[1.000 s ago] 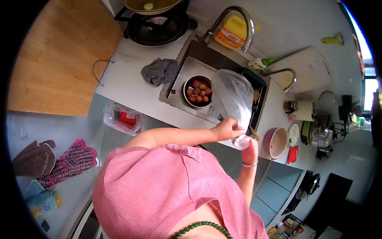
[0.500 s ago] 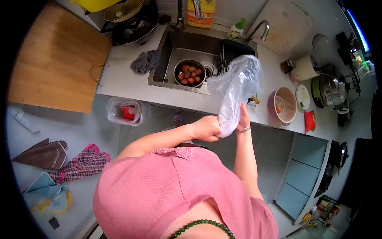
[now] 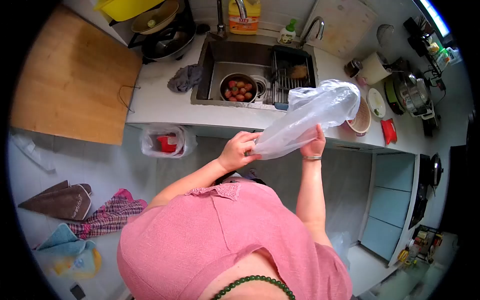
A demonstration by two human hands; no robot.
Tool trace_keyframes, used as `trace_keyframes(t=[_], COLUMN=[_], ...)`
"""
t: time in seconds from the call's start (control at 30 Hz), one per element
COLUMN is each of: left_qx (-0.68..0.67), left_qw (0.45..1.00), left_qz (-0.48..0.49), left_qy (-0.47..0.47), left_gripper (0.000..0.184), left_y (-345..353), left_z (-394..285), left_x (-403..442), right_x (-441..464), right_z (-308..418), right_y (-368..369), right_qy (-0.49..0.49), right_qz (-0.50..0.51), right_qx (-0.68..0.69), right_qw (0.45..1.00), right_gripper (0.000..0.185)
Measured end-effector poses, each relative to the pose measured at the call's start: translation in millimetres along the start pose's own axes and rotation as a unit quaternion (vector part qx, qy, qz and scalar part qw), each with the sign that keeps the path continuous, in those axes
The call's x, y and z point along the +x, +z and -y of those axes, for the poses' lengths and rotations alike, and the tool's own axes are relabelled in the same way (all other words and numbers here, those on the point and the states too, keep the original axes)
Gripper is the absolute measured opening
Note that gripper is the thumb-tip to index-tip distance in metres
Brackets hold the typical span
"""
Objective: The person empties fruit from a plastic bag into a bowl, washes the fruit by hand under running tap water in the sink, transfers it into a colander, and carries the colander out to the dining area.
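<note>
A clear plastic bag [image 3: 310,117] stretches between my two hands above the counter's front edge. With fingers and thumb closed, my left hand [image 3: 240,151] pinches the bag's lower left end. My right hand [image 3: 314,145], a bracelet on its wrist, grips the bag's lower side, some of its fingers hidden by the plastic. The bag's puffed far end covers part of a pink basket [image 3: 364,122]. Beyond the bag lies the sink [image 3: 232,50], where a metal bowl [image 3: 223,95] holds several reddish round fruits or vegetables [image 3: 241,91].
A drying rack [image 3: 287,85] sits in the sink's right side. A grey cloth [image 3: 185,79] lies left of the sink. On the right are a white plate [image 3: 376,102] and a red packet [image 3: 388,131]. Below the counter stands a lined bin [image 3: 149,145]; a wooden board [image 3: 75,75] is at left.
My hands have spread apart, the left moving left and slightly up. The bag, bunched and more upright before, now stretches out toward the right, over the basket. The view has shifted slightly.
</note>
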State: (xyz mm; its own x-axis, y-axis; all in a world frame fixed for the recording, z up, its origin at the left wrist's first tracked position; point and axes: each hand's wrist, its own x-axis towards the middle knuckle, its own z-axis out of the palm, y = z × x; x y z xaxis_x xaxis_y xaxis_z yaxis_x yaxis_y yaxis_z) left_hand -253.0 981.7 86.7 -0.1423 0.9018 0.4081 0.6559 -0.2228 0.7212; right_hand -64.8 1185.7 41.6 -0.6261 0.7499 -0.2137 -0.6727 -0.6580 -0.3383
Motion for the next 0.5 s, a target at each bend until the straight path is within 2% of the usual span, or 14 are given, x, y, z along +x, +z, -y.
trace_keyframes(t=[0.1,0.17,0.2,0.23,0.3,0.37,0.43,0.47,0.5], left_qx=[-0.047,-0.189,-0.265,-0.268,-0.477,-0.496,-0.476,-0.477,-0.443], left_qw=[0.999,0.979,0.955,0.954,0.828,0.811,0.782,0.783,0.776], left_qz=[-0.004,-0.034,-0.081,-0.076,-0.101,-0.119,-0.09,-0.077,0.048], left_qy=[-0.011,-0.074,-0.11,-0.109,-0.278,-0.285,-0.392,-0.392,-0.445], left_gripper=[0.029,0.033,0.033,0.033,0.032,0.025,0.011,0.011,0.019], left_y=[-19.1,-36.1,-36.9,-44.8,-67.1,-86.7,-108.8,-117.1,-124.4], left_z=[15.8,24.8,35.9,47.1,64.4,91.3,109.5,111.8,112.0], left_x=[-16.9,-30.0,-41.5,-52.5,-70.9,-93.3,-110.5,-114.9,-119.3], right_x=[-7.1,-12.9,-15.4,-17.0,-22.3,-26.8,-32.1,-33.8,-36.5], right_z=[-18.1,-33.0,-43.9,-56.8,-83.0,-106.9,-128.8,-139.9,-150.1], right_y=[-1.5,0.1,2.5,5.4,26.3,33.9,35.9,34.7,32.7], right_qy=[-0.03,-0.036,-0.035,-0.041,-0.12,-0.135,-0.156,-0.172,-0.188], right_qz=[0.017,0.028,0.042,0.04,-0.103,-0.11,-0.12,-0.13,-0.139], right_qx=[0.015,0.032,0.045,0.045,0.031,0.032,0.037,0.043,0.05], right_qw=[0.999,0.998,0.997,0.997,0.987,0.984,0.98,0.976,0.971], right_gripper=[0.029,0.028,0.028,0.028,0.027,0.027,0.027,0.026,0.025])
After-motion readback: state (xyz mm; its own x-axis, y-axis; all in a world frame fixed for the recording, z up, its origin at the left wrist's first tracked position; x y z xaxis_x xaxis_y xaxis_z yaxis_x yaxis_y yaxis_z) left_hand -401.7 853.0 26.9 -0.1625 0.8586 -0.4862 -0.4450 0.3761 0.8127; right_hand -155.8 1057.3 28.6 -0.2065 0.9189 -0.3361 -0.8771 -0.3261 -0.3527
